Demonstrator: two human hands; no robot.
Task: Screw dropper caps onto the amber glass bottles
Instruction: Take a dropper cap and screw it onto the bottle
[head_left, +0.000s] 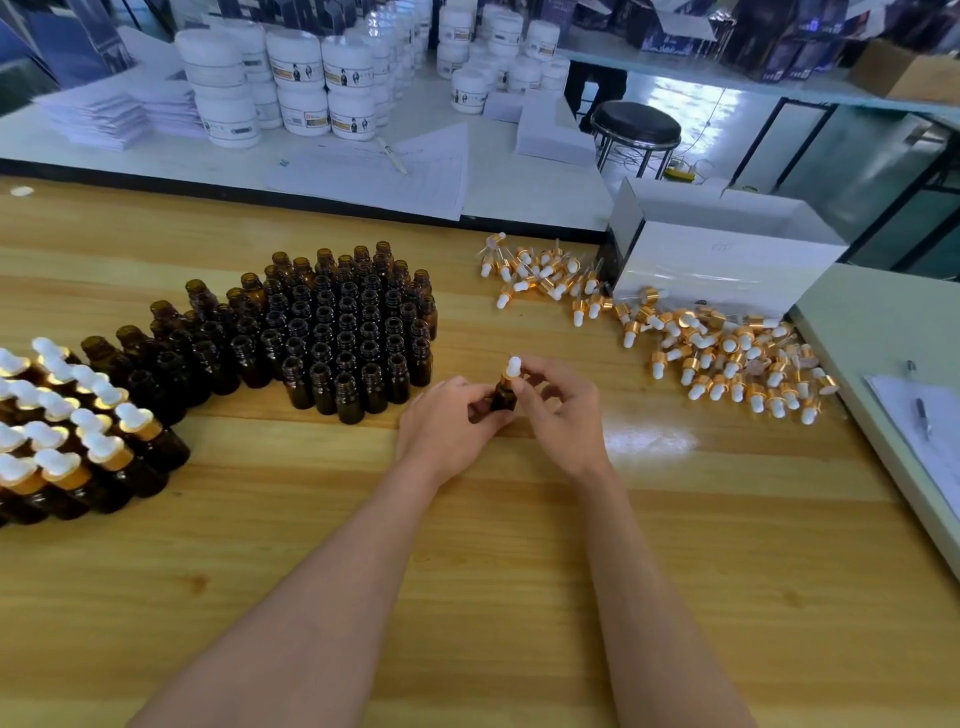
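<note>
Bottle and cap meet between my two grips, around the middle of the tabletop (467, 571). My left grip (447, 421) is curled round the body of one amber bottle (503, 397) and holds it upright. My right grip (561, 410) pinches the dropper cap (513, 366) at its gold collar, and the white bulb stands out above my fingers. The cap sits on the neck of this bottle; how far it is screwed down I cannot tell. The open bottles (343, 332) stand in a tight group just left of my left grip, toward the far edge. The capped bottles (67, 441) stand at the left edge. The loose caps (727, 358) lie in a heap toward the far right corner, beside a white box (727, 260).
</note>
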